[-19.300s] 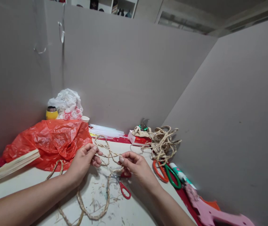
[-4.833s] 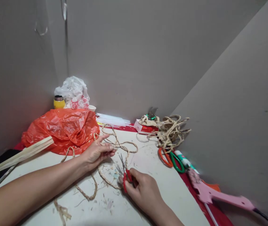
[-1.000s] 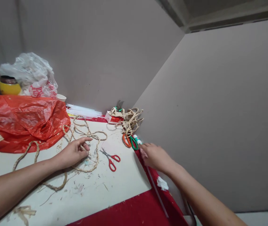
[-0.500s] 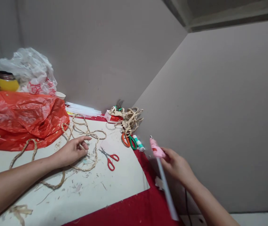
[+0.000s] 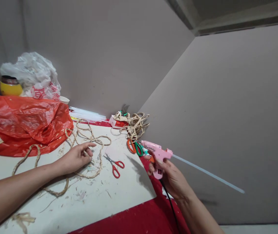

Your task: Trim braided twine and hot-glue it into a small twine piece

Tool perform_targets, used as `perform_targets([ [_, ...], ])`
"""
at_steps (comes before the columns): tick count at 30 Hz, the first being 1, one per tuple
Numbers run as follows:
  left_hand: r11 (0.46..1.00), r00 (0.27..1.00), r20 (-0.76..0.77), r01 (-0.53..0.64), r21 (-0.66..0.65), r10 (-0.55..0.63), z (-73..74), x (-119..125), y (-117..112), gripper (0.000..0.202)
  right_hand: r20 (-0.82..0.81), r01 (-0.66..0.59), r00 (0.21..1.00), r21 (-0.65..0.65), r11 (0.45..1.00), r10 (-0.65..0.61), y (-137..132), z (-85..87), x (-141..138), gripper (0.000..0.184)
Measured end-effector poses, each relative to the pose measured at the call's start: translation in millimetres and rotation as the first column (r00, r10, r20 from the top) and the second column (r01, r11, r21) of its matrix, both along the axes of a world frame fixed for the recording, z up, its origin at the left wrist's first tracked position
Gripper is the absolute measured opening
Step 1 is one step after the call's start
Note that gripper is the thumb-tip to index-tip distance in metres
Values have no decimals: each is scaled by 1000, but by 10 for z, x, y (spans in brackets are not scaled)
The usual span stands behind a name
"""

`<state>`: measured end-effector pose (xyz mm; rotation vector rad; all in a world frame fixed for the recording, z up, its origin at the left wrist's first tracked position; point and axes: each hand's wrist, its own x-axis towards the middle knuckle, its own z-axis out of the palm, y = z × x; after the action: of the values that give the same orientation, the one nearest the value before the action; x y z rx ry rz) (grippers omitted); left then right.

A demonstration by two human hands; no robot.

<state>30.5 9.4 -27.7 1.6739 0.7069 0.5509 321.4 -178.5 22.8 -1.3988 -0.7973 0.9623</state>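
Observation:
My right hand (image 5: pixel 172 177) is wrapped round the handle of a pink hot glue gun (image 5: pixel 159 154), its nozzle pointing left. A long translucent glue stick (image 5: pixel 209 174) juts from its back, and a black cord hangs below. My left hand (image 5: pixel 77 158) rests low over the white board, index finger stretched out, the other fingers curled. A bit of braided straw rope (image 5: pixel 97 172) shows between its thumb and fingers; the grip itself is partly hidden. The rope loops over the board around this hand. Red-handled scissors (image 5: pixel 115 165) lie open to its right.
A red plastic bag (image 5: pixel 29 123) covers the left side, with a yellow jar (image 5: pixel 10 87) behind it. Spare glue sticks (image 5: pixel 87 114) lie along the wall. Tangled rope (image 5: pixel 136 125) and orange and green scissor handles (image 5: pixel 134 148) crowd the corner. Walls close in behind and right.
My right hand has turned the glue gun so its nozzle faces left and brought it slightly left, towards the board; the glue stick swung up to the right. My left hand stays put.

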Motion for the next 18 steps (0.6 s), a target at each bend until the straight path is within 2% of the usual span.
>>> perform_targets([
  [4,1000,1000,-1,15,-20,-15,-15,1,3,56,-135,11,991,35,999,-6,17,-15,-68,21],
  [8,1000,1000,2,12,-20,-12,-35,4,7,54,-202,-8,979,24,1000,13,-9,-72,-141,39],
  [12,1000,1000,-4,7,-15,-7,-36,6,7,54,-208,14,978,26,1000,-9,-15,-126,-208,43],
  [18,999,1000,-6,0,-37,-1,-26,9,4,57,-160,-16,987,19,1000,19,8,-156,-240,49],
])
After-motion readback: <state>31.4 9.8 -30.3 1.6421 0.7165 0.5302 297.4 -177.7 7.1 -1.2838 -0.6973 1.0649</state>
